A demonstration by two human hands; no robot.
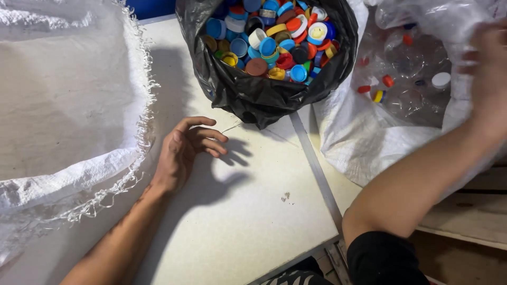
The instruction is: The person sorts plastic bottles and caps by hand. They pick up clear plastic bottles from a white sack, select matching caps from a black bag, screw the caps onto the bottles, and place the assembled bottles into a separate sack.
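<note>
1. White sack (63, 105) lies open on the worktop (248, 211), left.
2. Clear bag (369, 132) of bottles (406, 58), right.
3. Black bag (264, 95) of caps (274, 42), centre.
4. Left hand (182, 150): empty, grip loosely wide, resting beside the sack.
5. Right hand (488, 63): blurred at the clear bag's rim; grip unclear.

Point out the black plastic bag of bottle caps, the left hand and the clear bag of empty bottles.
Black plastic bag of bottle caps (264, 97), head view, front wall.
Left hand (182, 150), head view, back of hand.
Clear bag of empty bottles (359, 137), head view, lower side.
</note>
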